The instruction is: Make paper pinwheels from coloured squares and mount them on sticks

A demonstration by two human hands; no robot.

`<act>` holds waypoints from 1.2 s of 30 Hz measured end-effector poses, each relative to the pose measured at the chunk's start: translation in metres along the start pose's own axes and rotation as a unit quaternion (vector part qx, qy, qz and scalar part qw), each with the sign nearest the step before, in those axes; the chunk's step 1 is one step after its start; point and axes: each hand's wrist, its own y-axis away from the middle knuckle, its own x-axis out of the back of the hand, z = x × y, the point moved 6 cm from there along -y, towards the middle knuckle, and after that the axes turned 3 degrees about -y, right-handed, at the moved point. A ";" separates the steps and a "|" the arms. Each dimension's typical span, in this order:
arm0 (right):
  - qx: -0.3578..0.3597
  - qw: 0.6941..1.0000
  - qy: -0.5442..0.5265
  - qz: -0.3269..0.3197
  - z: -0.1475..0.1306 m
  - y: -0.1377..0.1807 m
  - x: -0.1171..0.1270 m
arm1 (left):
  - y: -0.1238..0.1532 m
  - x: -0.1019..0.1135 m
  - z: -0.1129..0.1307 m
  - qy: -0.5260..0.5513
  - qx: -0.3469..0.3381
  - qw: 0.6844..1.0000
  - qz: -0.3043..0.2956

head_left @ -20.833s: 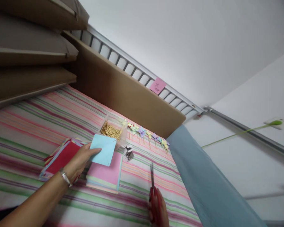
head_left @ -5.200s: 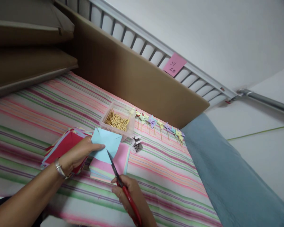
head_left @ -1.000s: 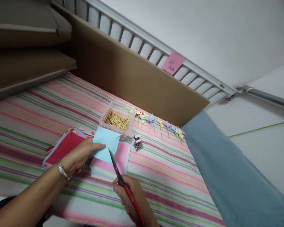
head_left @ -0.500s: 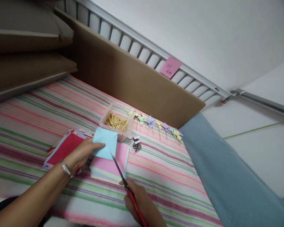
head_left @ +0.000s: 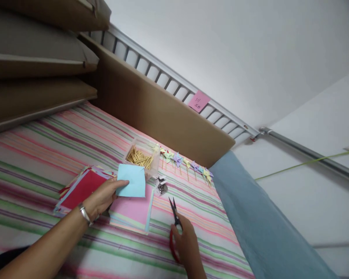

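A light blue square of paper (head_left: 135, 181) is pinched at its left edge by my left hand (head_left: 107, 193), thumb on top. It is held over a stack of pastel paper with a pink sheet (head_left: 130, 213) uppermost. My right hand (head_left: 186, 236) grips red-handled scissors (head_left: 174, 211), their dark blades slightly apart, pointing away from me and clear of the paper. Left of the pink stack, partly behind my left hand, lies another pile topped by a red sheet (head_left: 85, 188).
Beyond the paper stands a clear plastic box (head_left: 154, 162) of short wooden sticks (head_left: 139, 158). Beside it is a small open box of metal pins (head_left: 162, 188). Several paper pinwheels (head_left: 178, 159) lie along a brown board (head_left: 163, 120). Wrapped brown packages (head_left: 37, 93) fill the left side.
My right hand has drawn the scissors away from the blue paper to the right, and the blades now show slightly parted. My left hand keeps hold of the paper.
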 end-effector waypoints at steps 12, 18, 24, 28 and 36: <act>-0.119 0.806 -0.571 -0.102 -0.104 -0.017 -0.111 | -0.004 -0.024 -0.017 -0.041 -0.029 0.998 -0.040; -0.144 0.802 -0.573 -0.092 -0.089 -0.025 -0.113 | -0.011 -0.021 -0.026 -0.073 -0.025 0.997 -0.026; -0.154 0.843 -0.510 0.072 -0.063 -0.032 -0.078 | -0.004 -0.016 -0.004 -0.275 -0.160 0.946 0.057; -0.108 0.835 -0.540 0.008 -0.081 -0.021 -0.082 | 0.010 -0.023 0.010 -0.449 -0.324 0.829 0.078; -0.239 0.701 -0.657 -0.139 -0.096 -0.012 -0.095 | 0.012 -0.035 -0.007 -0.684 -0.462 0.563 0.036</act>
